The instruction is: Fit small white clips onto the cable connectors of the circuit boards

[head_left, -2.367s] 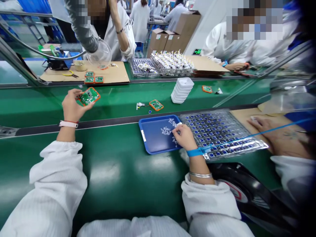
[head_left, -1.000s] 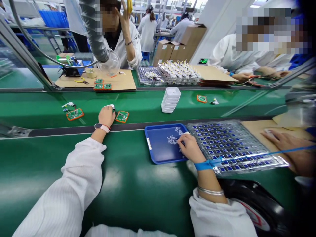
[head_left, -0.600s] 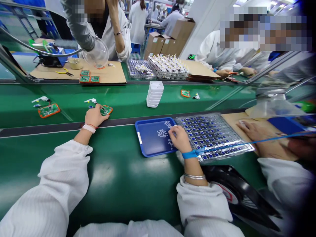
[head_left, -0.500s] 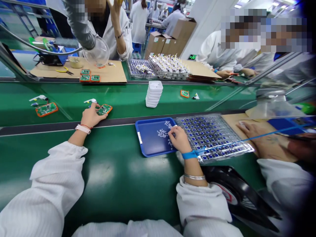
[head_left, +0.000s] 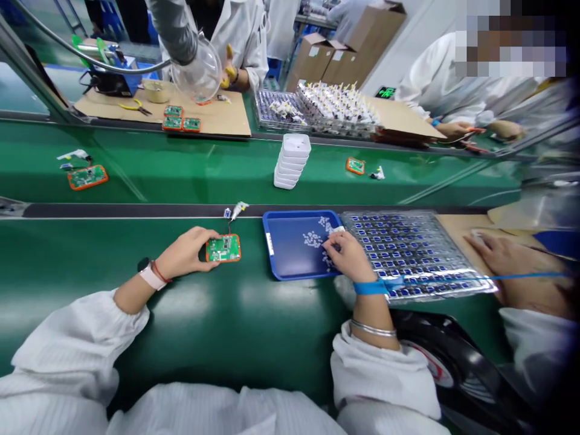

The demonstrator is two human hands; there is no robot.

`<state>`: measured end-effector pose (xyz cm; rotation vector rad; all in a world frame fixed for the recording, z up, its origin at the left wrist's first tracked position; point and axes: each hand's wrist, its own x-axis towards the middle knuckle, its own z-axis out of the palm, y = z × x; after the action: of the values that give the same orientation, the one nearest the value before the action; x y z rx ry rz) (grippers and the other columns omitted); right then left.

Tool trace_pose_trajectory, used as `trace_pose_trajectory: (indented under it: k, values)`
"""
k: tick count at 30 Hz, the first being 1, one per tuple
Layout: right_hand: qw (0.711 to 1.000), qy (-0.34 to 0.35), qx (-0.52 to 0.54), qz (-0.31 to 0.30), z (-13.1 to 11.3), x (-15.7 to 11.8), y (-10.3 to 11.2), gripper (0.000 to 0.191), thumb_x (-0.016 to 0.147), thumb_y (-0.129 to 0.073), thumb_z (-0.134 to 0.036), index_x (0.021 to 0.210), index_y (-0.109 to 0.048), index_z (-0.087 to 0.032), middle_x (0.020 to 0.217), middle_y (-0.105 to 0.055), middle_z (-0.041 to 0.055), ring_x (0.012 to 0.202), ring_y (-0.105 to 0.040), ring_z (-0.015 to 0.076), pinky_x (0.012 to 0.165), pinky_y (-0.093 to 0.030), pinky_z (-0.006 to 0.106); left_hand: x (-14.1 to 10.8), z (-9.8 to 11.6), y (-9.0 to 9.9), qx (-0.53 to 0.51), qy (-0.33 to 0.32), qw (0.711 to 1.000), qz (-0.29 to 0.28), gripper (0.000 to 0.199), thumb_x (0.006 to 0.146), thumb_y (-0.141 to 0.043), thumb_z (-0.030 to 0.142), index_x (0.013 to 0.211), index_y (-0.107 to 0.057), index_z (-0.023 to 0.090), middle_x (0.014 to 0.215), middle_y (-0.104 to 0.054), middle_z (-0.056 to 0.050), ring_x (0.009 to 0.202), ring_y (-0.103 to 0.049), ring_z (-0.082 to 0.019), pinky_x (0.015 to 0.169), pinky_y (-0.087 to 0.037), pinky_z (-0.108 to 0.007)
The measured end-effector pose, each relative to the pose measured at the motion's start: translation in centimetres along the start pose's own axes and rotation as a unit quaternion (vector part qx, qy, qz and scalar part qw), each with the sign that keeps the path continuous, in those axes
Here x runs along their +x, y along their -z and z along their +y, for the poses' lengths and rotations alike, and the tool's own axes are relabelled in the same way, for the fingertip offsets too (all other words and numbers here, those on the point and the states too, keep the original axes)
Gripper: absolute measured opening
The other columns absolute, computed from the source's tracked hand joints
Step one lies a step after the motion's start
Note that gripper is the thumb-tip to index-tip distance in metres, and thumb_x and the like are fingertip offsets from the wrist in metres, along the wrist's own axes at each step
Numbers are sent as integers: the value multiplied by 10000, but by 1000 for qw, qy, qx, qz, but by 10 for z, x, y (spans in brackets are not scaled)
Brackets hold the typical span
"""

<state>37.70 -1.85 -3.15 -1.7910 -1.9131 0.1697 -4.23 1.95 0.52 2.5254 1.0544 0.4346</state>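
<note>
The left hand (head_left: 185, 252) had drawn the orange-framed circuit board (head_left: 223, 248) across to the near side of the green conveyor belt (head_left: 272, 338), fingers against its edge, grip unclear. The right hand (head_left: 348, 257) stayed curled among white parts (head_left: 313, 239) in the blue tray (head_left: 290, 260); whether it held any, I could not tell.

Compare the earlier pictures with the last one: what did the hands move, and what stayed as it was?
The left hand has come toward the person, drawing the orange-framed circuit board from the far belt across the dark strip onto the near belt, fingertips against its edge. The right hand stays among the small white parts in the blue tray; the white container stack has not moved.
</note>
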Motion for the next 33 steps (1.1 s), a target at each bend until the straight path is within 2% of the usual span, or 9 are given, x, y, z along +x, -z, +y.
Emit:
trace_pose_trajectory:
  k: [7, 9, 11, 14, 17, 20, 23, 28, 33]
  values:
    - [1000, -18, -8, -13, 4, 1, 0, 130, 728, -523, -262, 632, -571, -187, 820, -606, 119, 819, -562, 256, 798, -465, 453, -23, 20, -7, -30, -38, 999, -23, 518, 774, -634, 408, 1205, -470, 172, 1166, -576, -100, 1054, -519, -244, 906, -412, -367]
    - [1000, -10, -1, 0, -5, 3, 3, 128, 728, -521, -251, 617, -551, -194, 814, -590, 115, 826, -555, 258, 804, -458, 465, -23, 24, -8, -31, -44, 998, -30, 534, 757, -653, 439, 1192, -490, 175, 1165, -583, -95, 1044, -525, -248, 898, -406, -381]
    - [999, 15, 26, 28, -32, 5, 4, 128, 751, -517, -240, 631, -539, -201, 840, -575, 105, 858, -550, 250, 815, -452, 455, -20, 29, -10, -46, -44, 998, -16, 516, 743, -670, 454, 1150, -528, 172, 1142, -597, -91, 1022, -538, -246, 880, -408, -383]
    - [988, 76, 127, 40, -100, 3, -4, 111, 816, -504, -235, 716, -544, -208, 935, -562, 92, 931, -545, 222, 837, -444, 413, -11, 37, -13, -114, -40, 992, 47, 287, 813, -621, 373, 1012, -606, 167, 1063, -629, -80, 980, -564, -210, 863, -416, -350]
    - [964, 127, 231, -38, -169, -6, -25, 122, 858, -467, -203, 752, -526, -214, 967, -553, 80, 967, -541, 196, 856, -436, 384, -1, 43, -19, -192, -30, 976, 100, 121, 860, -561, 247, 875, -650, 167, 979, -656, -61, 927, -590, -166, 848, -429, -308]
    - [951, 106, 277, -83, -202, -15, -48, 118, 859, -463, -184, 757, -519, -205, 980, -535, 81, 977, -534, 192, 854, -437, 372, 2, 44, -23, -230, -14, 968, 103, 101, 836, -589, 219, 854, -673, 167, 961, -669, -59, 899, -604, -163, 824, -446, -301]
    - [948, 88, 291, -95, -201, -18, -62, 111, 856, -466, -191, 762, -524, -202, 980, -527, 82, 981, -521, 200, 874, -425, 390, 1, 41, -25, -239, 7, 966, 98, 99, 821, -600, 217, 830, -687, 172, 930, -681, -53, 868, -614, -167, 809, -458, -307]
    - [948, 84, 284, -117, -193, -15, -68, 100, 831, -488, -189, 746, -539, -203, 996, -530, 82, 1015, -497, 221, 905, -402, 430, 2, 39, -26, -235, 45, 968, 76, 97, 790, -601, 179, 756, -690, 169, 905, -681, -45, 835, -627, -161, 796, -478, -297]
    - [942, 55, 299, -144, -193, -11, -70, 136, 817, -471, -173, 691, -519, -196, 934, -502, 71, 914, -523, 187, 776, -461, 353, 7, 42, -24, -216, 77, 972, 59, 120, 766, -585, 149, 695, -682, 157, 835, -687, -38, 767, -635, -156, 742, -486, -282]
